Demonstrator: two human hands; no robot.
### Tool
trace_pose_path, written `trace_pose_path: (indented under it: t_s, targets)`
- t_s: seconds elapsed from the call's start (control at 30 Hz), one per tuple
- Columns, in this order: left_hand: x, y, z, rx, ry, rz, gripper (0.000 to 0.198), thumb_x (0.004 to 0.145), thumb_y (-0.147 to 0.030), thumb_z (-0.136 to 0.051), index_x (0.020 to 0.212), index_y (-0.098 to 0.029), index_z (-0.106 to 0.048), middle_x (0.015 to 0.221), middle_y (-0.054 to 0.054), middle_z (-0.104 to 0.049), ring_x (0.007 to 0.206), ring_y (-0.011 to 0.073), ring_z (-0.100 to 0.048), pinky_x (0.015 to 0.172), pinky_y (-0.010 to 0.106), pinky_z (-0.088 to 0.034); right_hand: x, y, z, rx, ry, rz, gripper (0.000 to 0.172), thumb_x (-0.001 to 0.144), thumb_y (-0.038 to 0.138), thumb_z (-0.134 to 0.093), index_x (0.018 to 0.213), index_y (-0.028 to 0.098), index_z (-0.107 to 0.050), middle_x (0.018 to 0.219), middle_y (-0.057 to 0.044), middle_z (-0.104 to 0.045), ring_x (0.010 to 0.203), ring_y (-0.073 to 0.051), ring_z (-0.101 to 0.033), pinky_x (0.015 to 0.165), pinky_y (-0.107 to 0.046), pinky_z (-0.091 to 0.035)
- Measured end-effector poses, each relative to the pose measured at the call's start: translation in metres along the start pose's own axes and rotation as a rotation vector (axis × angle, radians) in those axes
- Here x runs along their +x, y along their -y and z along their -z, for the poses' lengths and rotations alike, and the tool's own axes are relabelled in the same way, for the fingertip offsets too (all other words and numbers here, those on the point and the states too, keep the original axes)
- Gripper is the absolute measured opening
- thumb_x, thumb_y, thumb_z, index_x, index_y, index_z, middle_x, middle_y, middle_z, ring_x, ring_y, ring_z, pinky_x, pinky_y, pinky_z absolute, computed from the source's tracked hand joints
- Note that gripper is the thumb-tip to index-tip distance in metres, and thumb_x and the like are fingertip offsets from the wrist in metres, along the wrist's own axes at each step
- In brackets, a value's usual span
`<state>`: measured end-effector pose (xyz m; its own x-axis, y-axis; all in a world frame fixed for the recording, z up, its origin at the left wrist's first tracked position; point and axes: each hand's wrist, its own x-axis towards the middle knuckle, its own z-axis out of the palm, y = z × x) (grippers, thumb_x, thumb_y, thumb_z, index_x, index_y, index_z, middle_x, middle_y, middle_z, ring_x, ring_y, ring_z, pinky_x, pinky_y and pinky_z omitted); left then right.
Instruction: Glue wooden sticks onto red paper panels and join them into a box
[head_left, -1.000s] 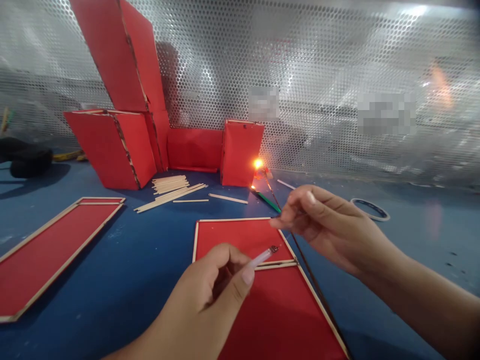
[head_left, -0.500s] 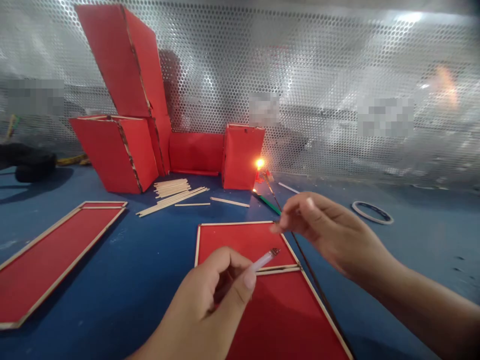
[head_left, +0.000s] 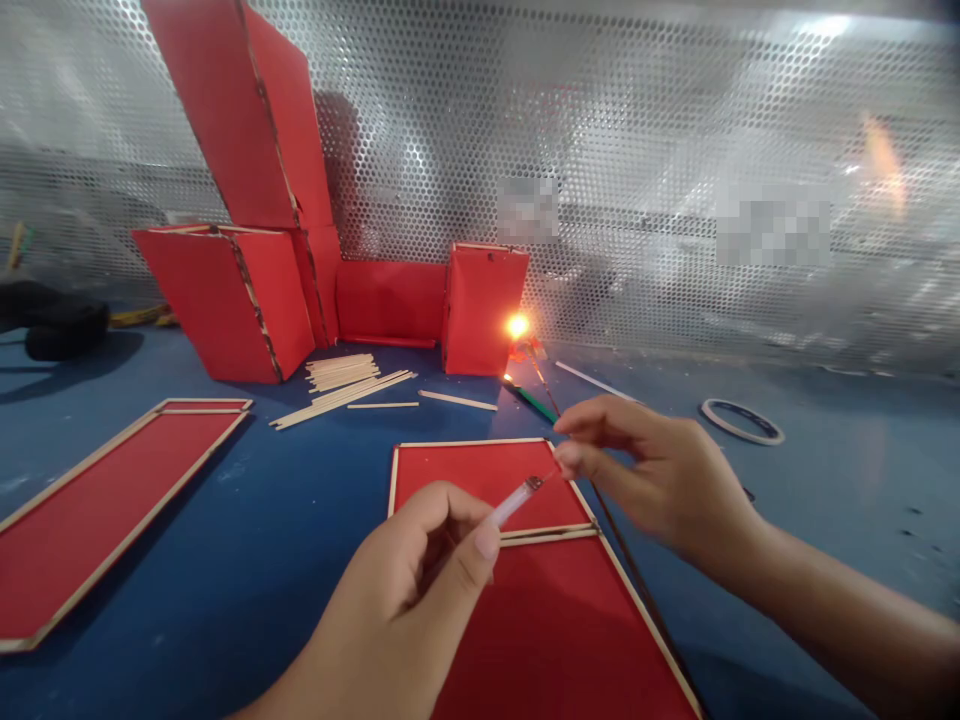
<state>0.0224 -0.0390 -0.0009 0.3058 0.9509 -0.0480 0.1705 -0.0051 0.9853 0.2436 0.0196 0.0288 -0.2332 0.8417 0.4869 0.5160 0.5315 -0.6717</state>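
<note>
Between the thumb and fingers of my left hand is a whitish glue stick, its far end dark and scorched. The stick slants up to the right over a red panel edged with thin wooden sticks. Just beyond the dark tip, the thumb and forefinger of my right hand are pinched together. A faint thin strand seems to run from the tip to these fingers; what they hold is too small to make out. Past the right hand a small flame burns near a green stick-like tool.
Red boxes stand at the back left, one stacked tall. Wooden sticks lie in a pile before them. A long framed red panel lies at left, a tape ring at right. A perforated metal sheet closes the back.
My right hand has come down, its fingers closing near the glue stick's tip. My left hand with the glue stick has shifted slightly left. The flame still burns.
</note>
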Motion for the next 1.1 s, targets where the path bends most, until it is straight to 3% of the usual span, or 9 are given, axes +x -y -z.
trace_pose_path:
  t_s: [0.13,0.23,0.37,0.47,0.53,0.67,0.77,0.93,1.1]
  targets:
    - [0.001,0.001,0.0,0.006,-0.033,0.029,0.041,0.094,-0.061,-0.051,0.08,-0.023,-0.056,0.065,-0.006,-0.039,0.059,0.0146,-0.033,0.054,0.026,-0.03,0.003,0.007,0.0,0.598,0.071,-0.139,0.039,0.085,0.065,-0.067,0.088,0.026,-0.064,0.074,0.0,-0.072,0.072,-0.02,-0.074,0.075,-0.037,-0.06]
    - [0.003,0.004,0.0,-0.038,-0.078,0.052,0.041,0.094,-0.062,-0.051,0.082,-0.023,-0.057,0.066,-0.005,-0.041,0.06,0.0145,-0.035,0.056,0.026,-0.032,0.001,0.01,0.005,0.807,0.285,-0.246,0.04,0.082,0.065,-0.07,0.083,0.026,-0.061,0.057,0.006,-0.064,0.045,-0.014,-0.064,0.059,-0.032,-0.059]
    - [0.004,0.005,0.001,-0.096,-0.077,0.009,0.039,0.095,-0.061,-0.051,0.087,-0.023,-0.058,0.067,-0.005,-0.044,0.06,0.0141,-0.037,0.056,0.025,-0.035,-0.001,0.004,0.009,0.698,0.394,-0.235,0.034,0.077,0.049,-0.082,0.081,0.023,-0.06,0.048,0.009,-0.056,0.033,-0.007,-0.046,0.038,-0.02,-0.041]
    - [0.002,0.002,0.0,-0.075,-0.085,0.016,0.038,0.094,-0.06,-0.052,0.086,-0.023,-0.059,0.066,-0.005,-0.043,0.06,0.0144,-0.036,0.056,0.026,-0.035,0.0,0.001,0.006,0.47,0.331,-0.213,0.028,0.073,0.037,-0.087,0.079,0.02,-0.064,0.054,0.007,-0.058,0.041,-0.007,-0.049,0.04,-0.018,-0.038]
    - [0.001,0.002,0.0,-0.056,-0.076,0.029,0.04,0.094,-0.061,-0.052,0.085,-0.023,-0.059,0.066,-0.005,-0.043,0.06,0.0147,-0.036,0.056,0.026,-0.034,0.001,0.0,0.003,0.456,0.307,-0.221,0.029,0.076,0.04,-0.084,0.08,0.02,-0.065,0.055,0.006,-0.06,0.046,-0.009,-0.056,0.045,-0.021,-0.044]
    - [0.004,0.008,0.0,-0.11,-0.029,0.018,0.041,0.096,-0.063,-0.048,0.087,-0.024,-0.058,0.066,-0.005,-0.042,0.06,0.0148,-0.036,0.056,0.026,-0.034,0.003,-0.002,-0.001,0.714,0.262,-0.286,0.034,0.082,0.052,-0.077,0.082,0.021,-0.065,0.066,0.001,-0.07,0.06,-0.015,-0.071,0.063,-0.029,-0.058]
    - [0.006,0.013,0.002,-0.258,-0.038,0.023,0.035,0.098,-0.055,-0.049,0.082,-0.024,-0.052,0.065,-0.006,-0.042,0.058,0.0129,-0.035,0.056,0.026,-0.033,0.001,-0.002,-0.003,0.908,0.255,-0.396,0.031,0.082,0.051,-0.079,0.085,0.022,-0.068,0.075,0.001,-0.074,0.071,-0.016,-0.075,0.074,-0.03,-0.061]
    - [0.005,0.007,0.002,-0.454,0.001,0.077,0.027,0.085,-0.04,-0.068,0.077,-0.024,-0.047,0.055,-0.01,-0.037,0.05,0.0091,-0.027,0.047,0.022,-0.025,-0.01,0.004,-0.012,1.136,0.342,-0.523,0.029,0.081,0.046,-0.081,0.09,0.023,-0.066,0.08,0.003,-0.073,0.079,-0.016,-0.077,0.077,-0.028,-0.061]
    - [0.003,0.004,0.0,-0.398,0.002,0.09,0.02,0.086,-0.042,-0.069,0.087,-0.025,-0.058,0.054,-0.011,-0.037,0.048,0.0082,-0.022,0.046,0.022,-0.023,-0.022,0.014,-0.019,1.206,0.443,-0.524,0.034,0.081,0.045,-0.082,0.102,0.023,-0.066,0.084,0.002,-0.075,0.082,-0.016,-0.078,0.082,-0.03,-0.061]
